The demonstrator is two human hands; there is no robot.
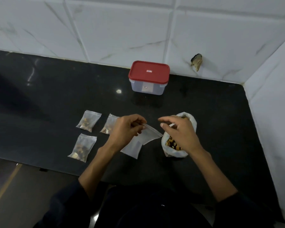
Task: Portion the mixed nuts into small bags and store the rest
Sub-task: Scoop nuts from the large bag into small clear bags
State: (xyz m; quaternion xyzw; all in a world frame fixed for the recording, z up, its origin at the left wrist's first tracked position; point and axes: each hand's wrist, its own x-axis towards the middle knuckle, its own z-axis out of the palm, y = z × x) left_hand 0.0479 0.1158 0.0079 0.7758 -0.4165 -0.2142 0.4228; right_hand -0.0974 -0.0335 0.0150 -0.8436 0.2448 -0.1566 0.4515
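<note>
While the left hand (127, 129) pinches an empty bag (144, 139), the right hand (179, 134) hovers loose-fingered.
The nut sack (173, 145) at three o'clock could tip if knocked.

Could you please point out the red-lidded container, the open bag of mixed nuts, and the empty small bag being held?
red-lidded container (148, 71): head view, middle of the red lid.
open bag of mixed nuts (172, 143): head view, nuts showing at its mouth.
empty small bag (150, 134): head view, clear front panel.
</note>
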